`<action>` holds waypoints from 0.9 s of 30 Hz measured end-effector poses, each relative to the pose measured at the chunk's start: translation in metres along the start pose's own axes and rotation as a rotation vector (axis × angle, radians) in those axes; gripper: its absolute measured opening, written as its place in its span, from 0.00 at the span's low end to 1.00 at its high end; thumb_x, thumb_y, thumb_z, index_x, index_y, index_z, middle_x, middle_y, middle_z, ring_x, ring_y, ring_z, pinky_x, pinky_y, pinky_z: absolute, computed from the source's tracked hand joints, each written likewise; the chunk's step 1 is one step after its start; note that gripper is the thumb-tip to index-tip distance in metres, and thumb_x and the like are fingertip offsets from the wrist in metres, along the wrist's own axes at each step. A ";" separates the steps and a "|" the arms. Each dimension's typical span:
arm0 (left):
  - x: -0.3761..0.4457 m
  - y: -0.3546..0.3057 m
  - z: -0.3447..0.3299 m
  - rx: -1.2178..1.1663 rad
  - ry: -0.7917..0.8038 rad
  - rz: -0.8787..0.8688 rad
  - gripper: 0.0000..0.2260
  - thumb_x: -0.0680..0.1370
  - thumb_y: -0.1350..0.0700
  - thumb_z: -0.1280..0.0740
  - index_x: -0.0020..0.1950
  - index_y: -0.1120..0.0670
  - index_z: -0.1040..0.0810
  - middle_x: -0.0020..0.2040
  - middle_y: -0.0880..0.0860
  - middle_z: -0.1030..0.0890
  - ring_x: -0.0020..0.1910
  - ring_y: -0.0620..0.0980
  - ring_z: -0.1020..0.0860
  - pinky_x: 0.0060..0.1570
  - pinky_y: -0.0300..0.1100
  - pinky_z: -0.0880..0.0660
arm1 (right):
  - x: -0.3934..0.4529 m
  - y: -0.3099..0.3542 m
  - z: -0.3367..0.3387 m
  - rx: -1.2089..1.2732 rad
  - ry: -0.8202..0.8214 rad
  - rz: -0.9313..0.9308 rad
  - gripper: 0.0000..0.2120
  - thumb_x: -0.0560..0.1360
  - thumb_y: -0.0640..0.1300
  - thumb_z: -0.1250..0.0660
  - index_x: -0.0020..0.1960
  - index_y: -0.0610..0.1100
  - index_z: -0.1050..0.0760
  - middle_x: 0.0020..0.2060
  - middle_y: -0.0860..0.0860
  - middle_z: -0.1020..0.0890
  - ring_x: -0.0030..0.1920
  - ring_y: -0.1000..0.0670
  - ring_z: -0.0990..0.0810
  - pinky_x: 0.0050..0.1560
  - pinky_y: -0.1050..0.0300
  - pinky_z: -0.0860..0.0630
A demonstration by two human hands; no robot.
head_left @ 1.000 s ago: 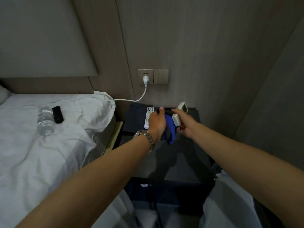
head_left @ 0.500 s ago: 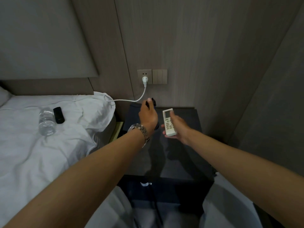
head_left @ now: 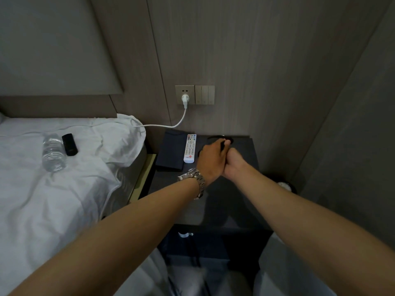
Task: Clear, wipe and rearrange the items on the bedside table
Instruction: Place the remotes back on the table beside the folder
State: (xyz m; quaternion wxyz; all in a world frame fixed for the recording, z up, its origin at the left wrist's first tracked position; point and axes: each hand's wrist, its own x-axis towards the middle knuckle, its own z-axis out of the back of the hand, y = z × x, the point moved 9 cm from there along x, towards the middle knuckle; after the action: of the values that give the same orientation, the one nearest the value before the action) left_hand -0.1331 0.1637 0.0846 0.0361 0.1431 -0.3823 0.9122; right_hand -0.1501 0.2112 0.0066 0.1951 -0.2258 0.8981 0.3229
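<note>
The dark bedside table (head_left: 215, 208) stands between the bed and the wall. A white TV remote (head_left: 190, 148) lies on a dark flat folder (head_left: 171, 152) at the table's back left. My left hand (head_left: 210, 160), with a metal watch on its wrist, hovers over the back of the table, its fingertips pinching a small dark object (head_left: 223, 144). My right hand (head_left: 234, 164) presses against it from the right with its fingers curled. What the right hand holds is hidden. The white air-conditioner remote is out of sight.
A clear water bottle (head_left: 52, 153) and a small black device (head_left: 69, 144) lie on the white bedding. A white cable (head_left: 171, 125) runs from the wall socket (head_left: 184, 94) onto the pillow. A round dark object (head_left: 286, 186) sits low, right of the table.
The white air-conditioner remote, held up in my right hand earlier, no longer shows. Both hands have come together over the table's back. The blue cloth seen one second ago is gone from view.
</note>
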 end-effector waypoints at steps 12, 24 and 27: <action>-0.021 0.003 -0.003 0.082 -0.063 -0.068 0.21 0.83 0.41 0.51 0.58 0.52 0.25 0.44 0.54 0.16 0.42 0.54 0.18 0.42 0.53 0.22 | 0.012 0.010 0.032 0.016 -0.153 0.004 0.17 0.83 0.47 0.46 0.46 0.40 0.23 0.38 0.43 0.18 0.39 0.45 0.20 0.39 0.50 0.23; -0.006 0.068 -0.001 -0.068 -0.066 0.144 0.09 0.80 0.46 0.36 0.46 0.50 0.22 0.39 0.48 0.18 0.38 0.46 0.20 0.42 0.50 0.22 | 0.077 0.017 0.054 -0.178 -0.163 0.100 0.19 0.84 0.51 0.44 0.53 0.35 0.24 0.49 0.40 0.19 0.43 0.46 0.19 0.43 0.54 0.19; 0.008 0.091 -0.009 0.183 0.045 0.143 0.17 0.75 0.41 0.30 0.62 0.43 0.20 0.54 0.46 0.16 0.51 0.46 0.19 0.50 0.46 0.21 | 0.090 0.018 0.059 -0.325 -0.207 0.117 0.13 0.83 0.49 0.41 0.54 0.40 0.25 0.44 0.43 0.18 0.42 0.46 0.19 0.43 0.50 0.21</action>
State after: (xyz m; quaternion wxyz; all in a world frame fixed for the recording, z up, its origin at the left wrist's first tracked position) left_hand -0.1594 0.1057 0.0180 -0.0337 0.0975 -0.3056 0.9465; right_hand -0.2213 0.2374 -0.0710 0.2284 -0.1671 0.8210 0.4959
